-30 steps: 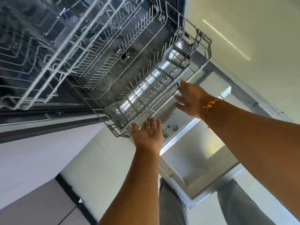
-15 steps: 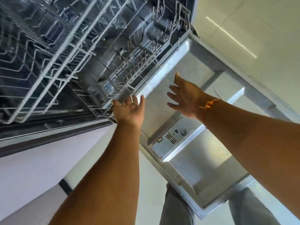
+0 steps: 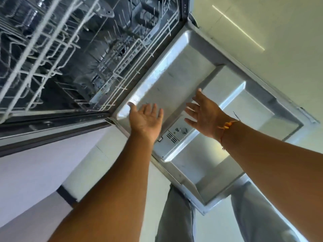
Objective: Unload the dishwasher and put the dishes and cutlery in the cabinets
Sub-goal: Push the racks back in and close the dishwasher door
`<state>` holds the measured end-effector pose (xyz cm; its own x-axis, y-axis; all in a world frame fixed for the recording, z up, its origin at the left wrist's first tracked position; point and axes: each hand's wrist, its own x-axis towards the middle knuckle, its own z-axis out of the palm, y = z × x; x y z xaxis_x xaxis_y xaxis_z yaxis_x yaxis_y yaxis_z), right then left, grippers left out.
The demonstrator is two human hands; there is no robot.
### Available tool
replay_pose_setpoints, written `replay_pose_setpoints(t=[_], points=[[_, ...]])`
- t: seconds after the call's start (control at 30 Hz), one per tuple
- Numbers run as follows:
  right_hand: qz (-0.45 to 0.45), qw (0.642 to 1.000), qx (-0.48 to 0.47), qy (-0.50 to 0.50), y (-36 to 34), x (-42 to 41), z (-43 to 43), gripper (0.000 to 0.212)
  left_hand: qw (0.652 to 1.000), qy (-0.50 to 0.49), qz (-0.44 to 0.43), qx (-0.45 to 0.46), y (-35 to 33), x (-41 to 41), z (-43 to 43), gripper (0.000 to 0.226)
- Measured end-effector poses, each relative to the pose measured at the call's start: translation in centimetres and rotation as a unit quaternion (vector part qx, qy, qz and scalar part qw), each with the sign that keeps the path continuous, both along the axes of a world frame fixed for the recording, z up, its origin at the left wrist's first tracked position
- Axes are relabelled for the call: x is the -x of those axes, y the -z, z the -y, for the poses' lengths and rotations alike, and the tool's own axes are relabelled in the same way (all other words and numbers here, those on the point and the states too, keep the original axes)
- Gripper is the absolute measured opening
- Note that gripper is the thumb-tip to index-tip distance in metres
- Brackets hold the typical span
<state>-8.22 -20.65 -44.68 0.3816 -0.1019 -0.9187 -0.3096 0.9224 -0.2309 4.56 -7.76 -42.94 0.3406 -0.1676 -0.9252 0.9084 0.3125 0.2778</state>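
Over the open dishwasher door (image 3: 174, 81), swinging it up could jam steel against the lower rack (image 3: 122, 72), whose wire front sits right at the hinge edge, and the door's outer edge is close to my legs (image 3: 174, 215). My left hand (image 3: 146, 119) and right hand (image 3: 204, 114) hover above the bare panel, fingers straight and loosely spread, holding nothing. What looks like glassware (image 3: 33, 16) sits blurred in the upper rack (image 3: 35, 42).

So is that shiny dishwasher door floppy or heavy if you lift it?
Probably stiff: the door looks like pressed metal. Likely heavyish, being wide, though hinged, so it should swing. Its glossy face may feel slippery.
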Motion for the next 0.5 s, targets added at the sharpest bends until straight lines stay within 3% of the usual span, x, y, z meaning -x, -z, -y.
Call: replay_pose_setpoints(t=[0.23,0.27,0.37,0.5], points=[[-0.168,0.985,0.033,-0.005,0.8,11.2,-2.0,0.059,0.982,0.103,-0.150,-0.056,-0.1,16.5,-2.0,0.075],[-0.233,0.970,0.059,-0.042,1.3,13.1,-2.3,0.057,0.976,0.122,-0.167,-0.070,-0.2,18.5,-2.3,0.074],[-0.439,0.872,0.134,-0.169,3.1,19.9,-2.9,0.065,0.959,0.171,-0.195,-0.116,0.2,23.7,-3.0,0.071],[-0.468,0.866,0.117,-0.136,5.2,27.0,-3.4,0.075,0.946,0.209,-0.206,-0.139,1.3,28.9,-3.4,0.065]])
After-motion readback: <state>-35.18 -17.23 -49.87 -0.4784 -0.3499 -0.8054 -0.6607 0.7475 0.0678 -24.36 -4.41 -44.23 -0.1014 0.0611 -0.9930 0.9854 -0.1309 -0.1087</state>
